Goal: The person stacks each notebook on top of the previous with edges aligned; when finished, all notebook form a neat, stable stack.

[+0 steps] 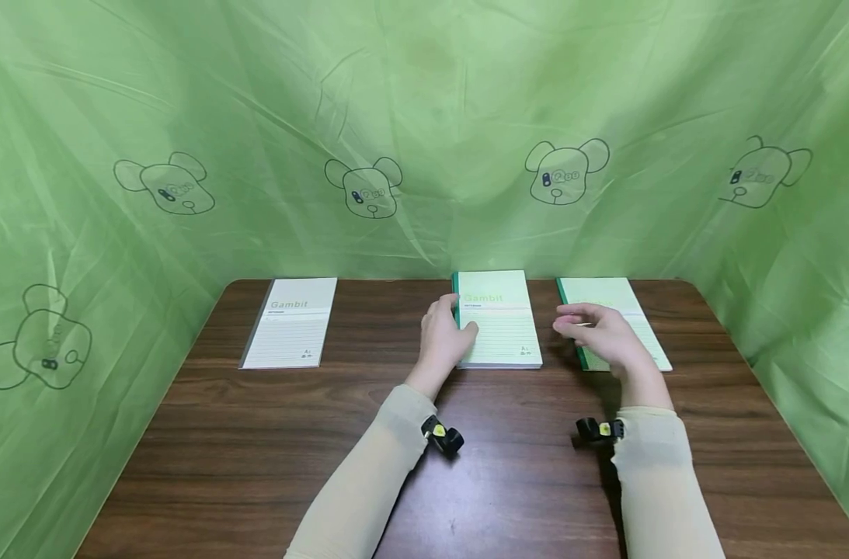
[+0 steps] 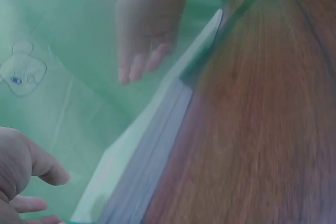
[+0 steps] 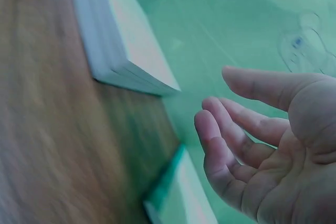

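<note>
Far left on my screen, the grey-edged notebook (image 1: 293,326) lies flat on the table (image 1: 256,450). Next, the left sleeve (image 1: 368,473) slants up and inward, and there's the left hand (image 1: 447,335) at the near-left edge of the stack (image 1: 499,330): thumb spread away from the fingers, its tip over the cover. Whether the skin touches paper, I can't tell. That stack sits mid-table by the back edge. Moving right, the right sleeve (image 1: 662,481) runs nearly straight up, and the right hand (image 1: 606,334) bends inward above the green-edged notebook (image 1: 623,301), fingertips pointing at the stack, well apart from it.

My left wrist feed gives me what the head view hides: the stack's thick, layered side. My right wrist feed shows the right palm, fingers loosely curved, thumb held apart, nothing between them. Only the head view gives me the grey-edged notebook.
</note>
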